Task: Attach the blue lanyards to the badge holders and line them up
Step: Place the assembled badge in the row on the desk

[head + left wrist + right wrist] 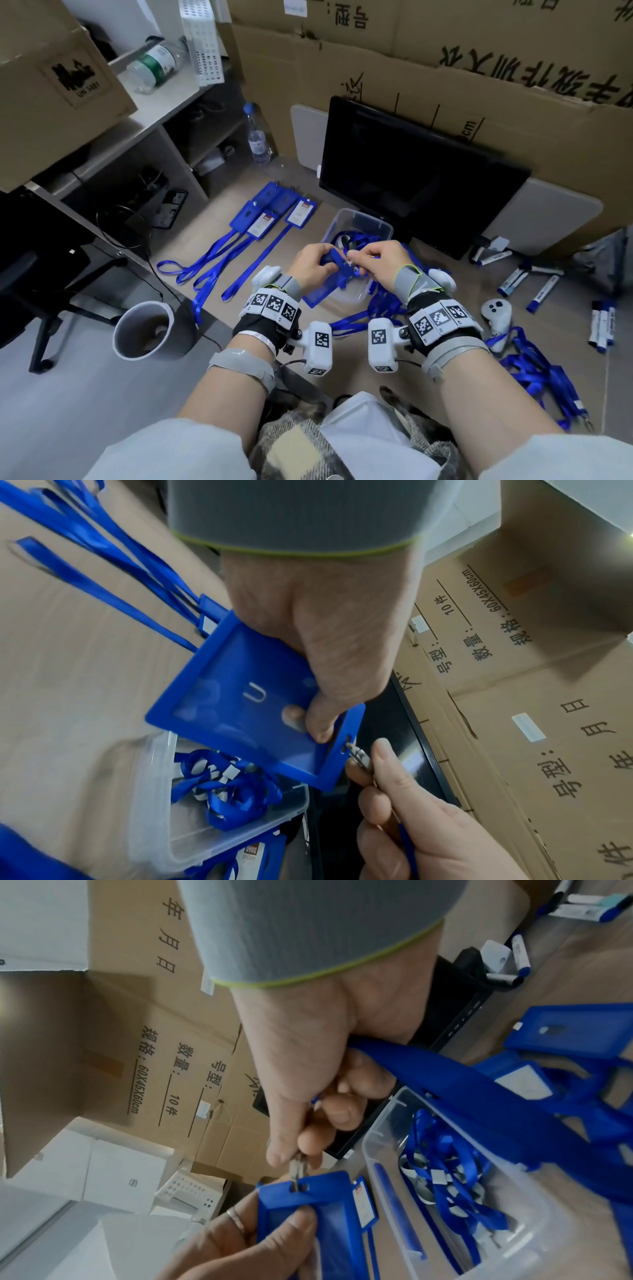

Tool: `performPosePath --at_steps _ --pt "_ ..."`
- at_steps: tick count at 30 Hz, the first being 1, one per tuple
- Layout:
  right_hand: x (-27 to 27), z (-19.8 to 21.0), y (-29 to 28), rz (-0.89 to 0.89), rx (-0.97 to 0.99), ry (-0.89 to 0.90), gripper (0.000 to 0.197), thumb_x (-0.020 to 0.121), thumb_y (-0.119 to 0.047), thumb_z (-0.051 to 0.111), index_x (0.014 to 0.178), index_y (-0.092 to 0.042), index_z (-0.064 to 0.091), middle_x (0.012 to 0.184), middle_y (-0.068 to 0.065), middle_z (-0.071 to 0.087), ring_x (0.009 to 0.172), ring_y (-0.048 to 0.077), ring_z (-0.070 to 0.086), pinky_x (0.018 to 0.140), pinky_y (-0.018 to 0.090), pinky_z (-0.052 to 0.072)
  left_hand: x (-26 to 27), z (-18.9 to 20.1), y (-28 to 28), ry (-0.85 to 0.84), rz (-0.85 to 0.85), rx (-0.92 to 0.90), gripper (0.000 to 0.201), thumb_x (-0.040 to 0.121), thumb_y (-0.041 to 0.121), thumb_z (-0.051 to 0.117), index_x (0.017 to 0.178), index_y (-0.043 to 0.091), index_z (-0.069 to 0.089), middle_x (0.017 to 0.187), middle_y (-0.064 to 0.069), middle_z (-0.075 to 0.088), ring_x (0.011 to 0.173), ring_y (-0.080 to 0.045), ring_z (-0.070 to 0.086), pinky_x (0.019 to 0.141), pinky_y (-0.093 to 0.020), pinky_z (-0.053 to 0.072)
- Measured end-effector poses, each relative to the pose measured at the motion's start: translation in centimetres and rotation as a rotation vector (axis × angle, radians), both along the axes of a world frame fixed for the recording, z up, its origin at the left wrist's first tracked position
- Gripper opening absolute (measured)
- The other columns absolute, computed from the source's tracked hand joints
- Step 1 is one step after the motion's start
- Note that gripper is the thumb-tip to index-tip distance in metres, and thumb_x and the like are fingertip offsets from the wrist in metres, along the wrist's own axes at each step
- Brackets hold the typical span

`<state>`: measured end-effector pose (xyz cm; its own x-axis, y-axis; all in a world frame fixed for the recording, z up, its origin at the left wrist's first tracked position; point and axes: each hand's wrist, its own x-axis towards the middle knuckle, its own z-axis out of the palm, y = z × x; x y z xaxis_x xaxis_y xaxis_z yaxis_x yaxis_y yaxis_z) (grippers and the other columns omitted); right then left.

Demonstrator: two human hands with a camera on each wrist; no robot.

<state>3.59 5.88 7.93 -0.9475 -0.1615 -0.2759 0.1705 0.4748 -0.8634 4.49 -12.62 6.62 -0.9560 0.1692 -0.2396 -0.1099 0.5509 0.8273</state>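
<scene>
My left hand (313, 265) grips a blue badge holder (246, 704) near its slotted end, thumb on its clear face. My right hand (380, 263) pinches the metal clip (297, 1171) of a blue lanyard (479, 1093); the clip's tip sits in the holder's slot (299, 1187). The lanyard strap runs through my right palm and trails down. Both hands hover over a clear plastic box (383, 226) of tangled lanyards (232, 791). At the left of the desk, several finished holders (270, 210) lie side by side, lanyards (212, 263) stretched toward me.
A black monitor (411, 174) stands behind the box, cardboard boxes (445, 61) behind it. Loose lanyards (534, 373), a white controller (496, 313) and several markers (544, 287) lie at the right. A bin (144, 329) stands on the floor at the left, below shelves (144, 113).
</scene>
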Motion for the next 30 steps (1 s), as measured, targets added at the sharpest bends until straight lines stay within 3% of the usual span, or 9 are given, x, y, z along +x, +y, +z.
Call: performPosePath --at_steps 5,9,12,14,17,20,23,26,30 --pt "-1.9 1.0 -3.9 -0.004 -0.042 -0.006 0.029 0.082 -0.042 0.071 0.069 -0.016 0.073 0.064 0.007 0.071 0.047 0.011 0.046 0.051 0.027 0.040 -2.4 0.4 -4.3 0.058 -0.018 0.013 0.023 0.085 0.003 0.062 0.096 0.022 0.067 0.084 0.006 0.067 0.078 -0.009 0.060 0.077 -0.029 0.049" --pt "-3.1 1.6 -7.6 -0.057 -0.039 0.017 0.023 0.086 -0.033 0.070 0.073 -0.014 0.074 0.062 0.004 0.068 0.043 0.004 0.047 0.047 0.016 0.039 -4.0 1.1 -8.1 0.057 -0.064 0.027 0.022 0.086 0.007 0.061 0.099 0.024 0.066 0.091 0.007 0.070 0.087 -0.010 0.064 0.082 -0.029 0.052" --pt "-4.0 1.2 -10.3 -0.169 0.046 0.028 0.030 0.085 -0.040 0.070 0.070 -0.014 0.072 0.053 -0.004 0.059 0.044 0.008 0.045 0.043 0.015 0.037 -5.2 1.7 -11.3 -0.015 -0.059 0.048 0.022 0.087 0.005 0.062 0.106 0.014 0.066 0.085 0.005 0.066 0.077 -0.011 0.061 0.068 -0.014 0.048" --pt "-4.5 0.9 -12.3 -0.235 0.069 0.012 0.034 0.085 -0.045 0.067 0.069 -0.015 0.070 0.051 -0.005 0.055 0.048 0.011 0.044 0.049 0.019 0.038 -5.5 2.3 -13.3 -0.125 -0.078 0.203 0.017 0.088 -0.002 0.059 0.104 0.001 0.063 0.073 -0.002 0.060 0.065 -0.012 0.055 0.060 -0.016 0.045" --pt "-4.9 0.5 -15.0 -0.274 0.027 0.009 0.038 0.089 -0.047 0.060 0.065 -0.018 0.065 0.051 -0.006 0.054 0.051 0.009 0.045 0.058 0.026 0.039 -5.9 3.1 -15.7 -0.200 -0.118 0.441 0.009 0.091 -0.003 0.060 0.099 -0.001 0.062 0.068 -0.007 0.061 0.063 -0.013 0.058 0.070 -0.021 0.049" --pt "-4.7 1.0 -17.5 -0.233 -0.131 -0.024 0.035 0.095 -0.037 0.058 0.071 -0.012 0.065 0.061 0.002 0.053 0.056 0.010 0.043 0.059 0.025 0.037 -6.2 3.2 -17.1 -0.216 -0.116 0.479 0.019 0.091 -0.002 0.061 0.110 -0.004 0.061 0.070 0.001 0.067 0.069 -0.011 0.064 0.079 -0.026 0.053" --pt "-4.7 1.2 -19.1 -0.235 -0.176 -0.036 0.032 0.093 -0.036 0.060 0.072 -0.013 0.067 0.063 0.004 0.052 0.059 0.014 0.039 0.059 0.027 0.035 -6.3 2.6 -18.5 -0.240 -0.122 0.490 0.027 0.091 0.002 0.063 0.117 -0.002 0.062 0.093 -0.008 0.073 0.090 -0.018 0.068 0.090 -0.031 0.053" --pt "-5.1 0.3 -20.7 -0.268 -0.044 -0.086 0.043 0.086 -0.048 0.065 0.073 -0.007 0.070 0.063 0.005 0.054 0.061 0.016 0.043 0.063 0.031 0.038 -6.2 1.9 -20.5 -0.243 -0.088 0.492 0.026 0.091 0.005 0.064 0.117 0.003 0.065 0.111 -0.016 0.071 0.096 -0.017 0.068 0.088 -0.028 0.054" --pt "-5.7 0.3 -22.1 -0.330 0.121 -0.067 0.034 0.076 -0.056 0.071 0.077 -0.022 0.070 0.076 -0.009 0.069 0.075 0.010 0.061 0.073 0.030 0.049 -6.1 2.0 -22.2 -0.191 -0.057 0.453 0.019 0.091 0.006 0.064 0.107 -0.004 0.066 0.094 -0.013 0.071 0.084 -0.015 0.065 0.075 -0.018 0.053"
